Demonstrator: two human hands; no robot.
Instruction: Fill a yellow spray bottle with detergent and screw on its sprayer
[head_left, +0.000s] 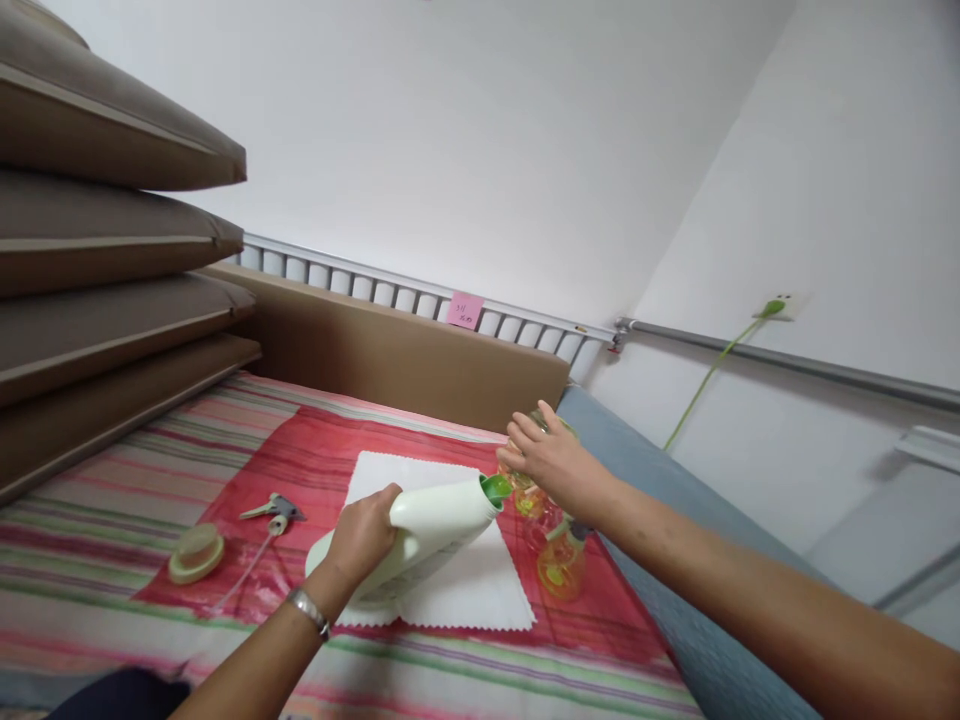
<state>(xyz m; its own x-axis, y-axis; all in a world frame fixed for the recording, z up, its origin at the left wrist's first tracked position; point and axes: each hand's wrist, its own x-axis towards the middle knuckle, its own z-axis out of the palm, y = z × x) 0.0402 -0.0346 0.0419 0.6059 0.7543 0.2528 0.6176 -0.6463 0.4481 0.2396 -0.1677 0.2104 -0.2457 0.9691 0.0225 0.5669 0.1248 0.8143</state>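
My left hand grips the handle of a pale green jug, tipped on its side with its green spout toward a clear spray bottle. My right hand is closed over the top of that bottle, which holds yellow-orange liquid and stands on a red plastic sheet. A second clear bottle with yellow liquid stands beside it, nearer me. Under the jug lies a white cloth with a zigzag edge.
A spray trigger head with its tube and a pale round cap lie on the red sheet at left. Brown cushions are stacked at far left. A brown headboard and a white wall lie behind; grey fabric runs along the right.
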